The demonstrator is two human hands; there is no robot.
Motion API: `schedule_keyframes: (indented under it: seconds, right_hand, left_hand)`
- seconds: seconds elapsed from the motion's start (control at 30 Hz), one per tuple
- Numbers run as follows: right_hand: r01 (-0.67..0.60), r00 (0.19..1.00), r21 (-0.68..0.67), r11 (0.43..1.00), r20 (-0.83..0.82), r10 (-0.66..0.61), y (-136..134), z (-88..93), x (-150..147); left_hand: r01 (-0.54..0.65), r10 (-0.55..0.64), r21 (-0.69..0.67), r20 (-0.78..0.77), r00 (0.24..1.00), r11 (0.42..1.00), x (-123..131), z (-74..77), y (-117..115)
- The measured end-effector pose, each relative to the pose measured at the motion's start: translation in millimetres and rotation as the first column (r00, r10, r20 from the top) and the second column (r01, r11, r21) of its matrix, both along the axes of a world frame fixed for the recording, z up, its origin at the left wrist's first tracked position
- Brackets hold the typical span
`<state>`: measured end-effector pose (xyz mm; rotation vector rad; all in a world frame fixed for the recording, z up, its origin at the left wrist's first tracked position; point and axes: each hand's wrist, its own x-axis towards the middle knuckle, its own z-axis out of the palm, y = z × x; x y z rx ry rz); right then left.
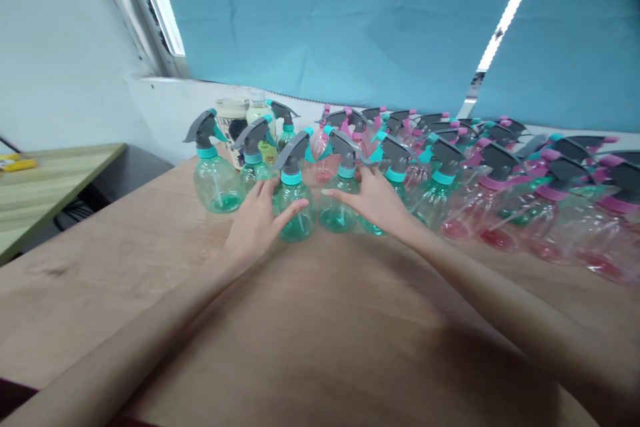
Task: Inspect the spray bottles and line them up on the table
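My left hand curls round the left side of a clear green spray bottle, thumb across its front and fingertips hidden behind it. Beside that, my right hand grips another green spray bottle from the right, its thumb on the shoulder below the turquoise collar. Both bottles stand upright on the wooden table, with grey trigger heads. Partly behind my right hand is a further green spray bottle. Left of my hands are two more green spray bottles, one at the end and one closer.
Several pink spray bottles crowd the table's right side, with more rows behind. At the back left stand a white tub and a pale labelled bottle. Blue sheeting covers the window. A separate light wood table is at far left.
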<state>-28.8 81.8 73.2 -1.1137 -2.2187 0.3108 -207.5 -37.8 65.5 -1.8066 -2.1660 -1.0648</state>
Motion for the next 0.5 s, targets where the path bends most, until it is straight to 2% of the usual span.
schedule_keyframes:
  seconds: [0.1, 0.33, 0.4, 0.5]
  right_hand:
    - [-0.023, 0.999, -0.035, 0.999, 0.029, 0.025, -5.1, 1.5, 6.7]
    - [-0.091, 0.992, -0.227, 0.970, 0.064, 0.108, -19.4, 10.5, 15.1]
    - [-0.091, 0.991, -0.203, 0.975, 0.078, 0.109, -25.9, 10.0, 17.8]
    - [-0.130, 0.987, -0.078, 0.988, 0.087, 0.137, -35.2, 5.0, 25.4]
  left_hand:
    - [-0.002, 0.002, 0.008, -0.015, 1.000, 1.000, 0.8, 0.8, 1.7]
    - [0.014, -0.014, 0.002, -0.036, 0.999, 1.000, -1.9, 3.4, 11.1]
    - [0.025, -0.025, -0.009, -0.031, 0.999, 1.000, -0.7, 5.3, 14.0]
    - [0.038, -0.039, -0.028, -0.021, 0.999, 0.999, 1.0, 8.6, 17.5]
